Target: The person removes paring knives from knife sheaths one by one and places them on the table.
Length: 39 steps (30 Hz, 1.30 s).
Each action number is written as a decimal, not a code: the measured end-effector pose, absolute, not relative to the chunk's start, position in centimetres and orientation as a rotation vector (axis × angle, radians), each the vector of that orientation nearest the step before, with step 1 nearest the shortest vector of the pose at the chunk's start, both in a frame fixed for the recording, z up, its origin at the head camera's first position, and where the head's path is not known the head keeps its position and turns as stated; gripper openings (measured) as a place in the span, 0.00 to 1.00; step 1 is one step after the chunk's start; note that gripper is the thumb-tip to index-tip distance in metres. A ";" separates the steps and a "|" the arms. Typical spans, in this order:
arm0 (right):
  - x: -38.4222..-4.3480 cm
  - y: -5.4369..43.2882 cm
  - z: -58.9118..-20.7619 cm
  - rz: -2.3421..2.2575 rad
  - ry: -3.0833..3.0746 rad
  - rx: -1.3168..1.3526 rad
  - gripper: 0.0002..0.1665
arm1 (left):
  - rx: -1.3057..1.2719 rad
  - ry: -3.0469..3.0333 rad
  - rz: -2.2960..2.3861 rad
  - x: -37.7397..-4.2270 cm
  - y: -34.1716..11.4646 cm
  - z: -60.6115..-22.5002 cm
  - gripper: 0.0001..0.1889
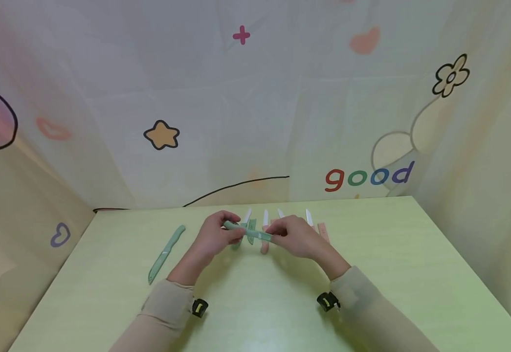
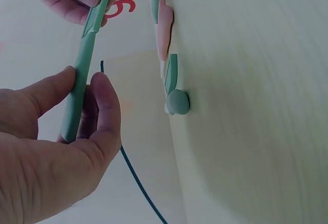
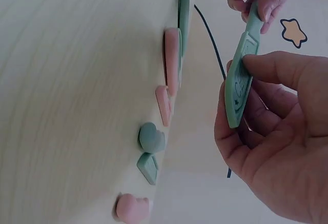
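A green knife (image 1: pixel 247 231) in a green sheath (image 3: pixel 239 88) is held up over the table between both hands. My left hand (image 1: pixel 211 237) grips its handle (image 2: pixel 81 88), thumb on one side and fingers on the other. My right hand (image 1: pixel 297 237) pinches the sheath end between thumb and fingers. The sheath covers the blade. Below the hands lie bare knives with white blades, among them a pink-handled knife (image 1: pixel 265 247) and a green-handled knife (image 1: pixel 236 246), partly hidden by the left hand. A loose green sheath (image 1: pixel 252 231) lies between these two.
A second sheathed green knife (image 1: pixel 166 254) lies to the left on the pale green table (image 1: pixel 259 313). A loose pink sheath (image 1: pixel 323 231) is beyond my right hand, near another white blade (image 1: pixel 309 217). A patterned curtain (image 1: pixel 220 98) hangs behind the table.
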State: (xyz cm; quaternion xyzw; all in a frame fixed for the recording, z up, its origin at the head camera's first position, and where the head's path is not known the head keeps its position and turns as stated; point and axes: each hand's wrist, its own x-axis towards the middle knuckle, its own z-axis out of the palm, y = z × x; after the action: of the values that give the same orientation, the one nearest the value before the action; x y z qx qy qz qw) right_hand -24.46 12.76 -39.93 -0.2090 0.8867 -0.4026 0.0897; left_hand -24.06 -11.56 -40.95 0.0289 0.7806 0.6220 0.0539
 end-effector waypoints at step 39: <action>-24.4 13.1 -40.4 -0.496 3.449 -1.417 0.14 | 0.906 3.563 0.451 -22.7 -8.5 -40.0 0.10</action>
State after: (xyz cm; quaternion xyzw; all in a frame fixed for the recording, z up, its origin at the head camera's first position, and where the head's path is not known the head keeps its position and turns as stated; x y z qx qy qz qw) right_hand -24.43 13.11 -40.39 -0.3588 0.8731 -0.1256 -0.3052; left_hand -22.68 -8.52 -40.00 0.2350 0.9242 0.1169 -0.2775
